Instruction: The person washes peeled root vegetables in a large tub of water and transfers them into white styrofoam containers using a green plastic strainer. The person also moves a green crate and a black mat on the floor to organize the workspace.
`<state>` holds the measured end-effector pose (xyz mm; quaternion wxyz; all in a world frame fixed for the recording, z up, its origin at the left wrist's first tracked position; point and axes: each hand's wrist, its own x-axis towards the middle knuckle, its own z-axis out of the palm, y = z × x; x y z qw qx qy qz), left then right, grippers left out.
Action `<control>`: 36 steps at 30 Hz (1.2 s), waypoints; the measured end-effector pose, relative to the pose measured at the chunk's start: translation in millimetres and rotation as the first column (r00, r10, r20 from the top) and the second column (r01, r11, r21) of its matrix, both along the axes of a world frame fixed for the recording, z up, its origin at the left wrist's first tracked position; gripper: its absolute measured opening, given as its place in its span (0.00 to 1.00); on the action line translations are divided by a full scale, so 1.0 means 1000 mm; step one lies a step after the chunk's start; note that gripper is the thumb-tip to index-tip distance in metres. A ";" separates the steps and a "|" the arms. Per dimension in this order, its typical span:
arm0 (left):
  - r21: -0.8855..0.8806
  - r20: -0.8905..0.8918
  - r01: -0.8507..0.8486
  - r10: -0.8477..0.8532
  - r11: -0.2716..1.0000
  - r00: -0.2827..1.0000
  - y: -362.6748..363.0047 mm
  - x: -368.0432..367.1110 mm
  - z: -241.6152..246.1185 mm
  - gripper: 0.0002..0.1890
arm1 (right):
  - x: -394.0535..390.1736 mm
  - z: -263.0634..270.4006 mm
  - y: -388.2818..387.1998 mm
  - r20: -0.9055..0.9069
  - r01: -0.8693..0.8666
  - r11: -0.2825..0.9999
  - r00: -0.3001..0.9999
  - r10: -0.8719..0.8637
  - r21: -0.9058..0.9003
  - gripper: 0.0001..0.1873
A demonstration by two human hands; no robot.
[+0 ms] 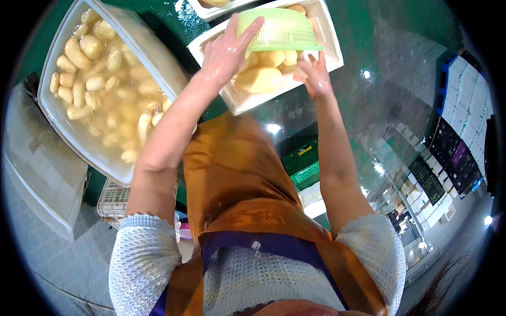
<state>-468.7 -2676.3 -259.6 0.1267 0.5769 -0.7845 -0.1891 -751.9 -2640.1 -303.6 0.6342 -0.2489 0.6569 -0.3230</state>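
My left hand (227,53) holds the near-left side of a light green plastic basket (276,31), two fingers spread over its outside. The basket is tilted over a white foam box (247,103), its rim facing down towards me. At the rim's right end is my right hand (316,77), fingers bent and slightly blurred; whether it grips the rim is hard to tell. Peeled yellow potatoes (259,80) lie in the box beneath the basket. The basket's inside is hidden.
At left stands a large white tub (136,45) of cloudy water with many pale tubers (91,46). Under it is a white plastic crate (112,197). Another foam box (205,15) is at the top. Green crates (306,175) lie below the table; stacked black crates (454,150) stand far right.
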 end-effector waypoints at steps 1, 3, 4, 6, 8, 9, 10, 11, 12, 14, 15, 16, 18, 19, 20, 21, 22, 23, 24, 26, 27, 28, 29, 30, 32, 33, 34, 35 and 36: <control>-0.115 -0.070 0.031 -0.039 0.993 0.997 -0.006 -0.002 -0.002 0.43 | -0.006 -0.004 -0.006 -0.092 -0.096 0.991 0.992 0.088 -0.091 0.53; -0.097 0.017 0.149 -0.148 0.984 0.989 -0.010 -0.003 0.006 0.43 | -0.012 -0.003 -0.023 -0.414 -0.202 0.962 0.903 0.110 -0.184 0.46; -0.089 0.037 0.177 -0.174 0.980 0.984 -0.014 -0.001 0.013 0.41 | -0.015 0.007 -0.035 -0.570 -0.366 0.906 0.800 0.191 -0.211 0.43; -0.069 0.076 0.227 -0.222 0.971 0.972 -0.025 0.006 0.032 0.39 | -0.012 0.028 -0.049 -0.792 -0.574 0.784 0.582 0.185 -0.238 0.40; 0.143 -0.031 0.313 -0.311 0.939 0.950 -0.043 0.018 0.053 0.32 | -0.004 0.051 -0.051 -0.911 -0.683 0.676 0.409 0.042 -0.276 0.38; 0.082 -0.097 0.320 -0.312 0.944 0.945 -0.041 0.025 0.056 0.32 | -0.002 0.064 -0.051 -0.941 -0.705 0.644 0.331 -0.071 -0.296 0.36; 0.021 -0.157 0.316 -0.309 0.949 0.938 -0.039 0.033 0.058 0.33 | 0.001 0.080 -0.054 -0.943 -0.747 0.578 0.291 -0.163 -0.330 0.36; -0.039 -0.210 0.311 -0.312 0.950 0.927 -0.037 0.041 0.060 0.33 | 0.003 0.095 -0.056 -0.932 -0.786 0.505 0.258 -0.256 -0.356 0.35; 0.023 -0.240 0.251 -0.238 0.968 0.941 -0.035 0.050 0.063 0.33 | 0.000 0.106 -0.057 -0.918 -0.772 0.508 0.257 -0.302 -0.383 0.34; 0.232 -0.415 0.079 0.025 0.969 0.910 -0.027 0.075 0.080 0.36 | -0.007 0.129 -0.062 -0.904 -0.752 0.542 0.168 -0.392 -0.375 0.30; -0.289 -0.293 -0.111 0.022 0.951 0.956 -0.016 0.095 0.048 0.36 | -0.005 0.145 -0.068 -0.894 -0.750 0.560 0.091 -0.440 -0.352 0.28; 0.031 -0.495 -0.246 0.229 0.969 0.838 -0.002 0.121 0.049 0.35 | 0.003 0.163 -0.072 -0.885 -0.769 0.554 0.031 -0.465 -0.318 0.30; -0.072 -0.424 -0.463 0.393 0.883 0.816 0.045 0.197 0.004 0.27 | 0.032 0.184 -0.081 -0.875 -0.810 0.524 -0.028 -0.483 -0.264 0.31; -0.066 -0.346 -0.568 0.515 0.820 0.784 0.078 0.229 -0.006 0.26 | 0.055 0.183 -0.083 -0.901 -0.743 0.526 0.250 -0.355 -0.414 0.31; -0.062 -0.276 -0.660 0.622 0.749 0.732 0.111 0.262 -0.020 0.25 | 0.092 0.185 -0.076 -0.842 -0.646 0.557 0.498 -0.210 -0.521 0.31; -0.032 -0.186 -0.698 0.681 0.716 0.708 0.146 0.300 -0.041 0.26 | 0.131 0.184 -0.067 -0.702 -0.530 0.612 0.710 -0.059 -0.587 0.30; -0.007 -0.078 -0.739 0.736 0.674 0.672 0.183 0.331 -0.058 0.27 | 0.169 0.176 -0.058 -0.621 -0.524 0.589 0.782 0.048 -0.615 0.29; 0.003 0.016 -0.793 0.793 0.609 0.609 0.216 0.351 -0.067 0.28 | 0.211 0.168 -0.049 -0.512 -0.503 0.594 0.842 0.172 -0.628 0.29; 0.005 0.109 -0.839 0.833 0.545 0.542 0.245 0.374 -0.078 0.29 | 0.249 0.153 -0.043 -0.617 -0.641 0.511 0.747 0.247 -0.573 0.30; 0.051 0.192 -0.916 0.896 0.398 0.400 0.307 0.424 -0.113 0.36 | 0.327 0.122 -0.030 -0.757 -0.789 0.259 0.611 0.233 -0.557 0.32; 0.089 0.195 -0.954 0.934 0.286 0.298 0.328 0.445 -0.126 0.38 | 0.368 0.098 -0.024 -0.786 -0.800 0.111 0.600 0.147 -0.590 0.34; 0.141 0.187 -0.973 0.960 0.185 0.209 0.343 0.459 -0.139 0.39 | 0.400 0.090 -0.019 -0.799 -0.815 0.094 0.579 0.163 -0.572 0.36; 0.192 0.183 -0.978 0.975 0.087 0.123 0.357 0.473 -0.151 0.40 | 0.422 0.073 -0.018 -0.828 -0.839 0.034 0.541 0.149 -0.542 0.37; 0.248 0.173 -0.968 0.985 -0.048 -0.005 0.368 0.478 -0.170 0.42 | 0.437 0.056 -0.018 -0.842 -0.852 0.006 0.517 0.154 -0.523 0.38; 0.367 0.163 -0.888 0.959 -0.278 -0.233 0.376 0.482 -0.203 0.44 | 0.455 0.033 -0.007 -0.874 -0.887 0.005 0.456 0.167 -0.462 0.40; 0.468 0.242 -0.852 0.962 -0.232 -0.129 0.379 0.478 -0.213 0.45 | 0.458 0.023 -0.001 -0.892 -0.909 0.026 0.413 0.184 -0.415 0.41; 0.564 0.302 -0.803 0.953 -0.193 -0.017 0.375 0.471 -0.213 0.46 | 0.458 0.014 0.003 -0.906 -0.927 0.045 0.373 0.200 -0.372 0.42; 0.633 0.388 -0.749 0.918 -0.196 0.088 0.369 0.463 -0.213 0.47 | 0.451 0.002 0.008 -0.938 -0.954 0.049 0.299 0.177 -0.295 0.45; 0.698 0.451 -0.689 0.868 -0.197 0.209 0.359 0.454 -0.208 0.48 | 0.444 -0.007 0.019 -0.943 -0.968 0.043 0.251 0.217 -0.248 0.46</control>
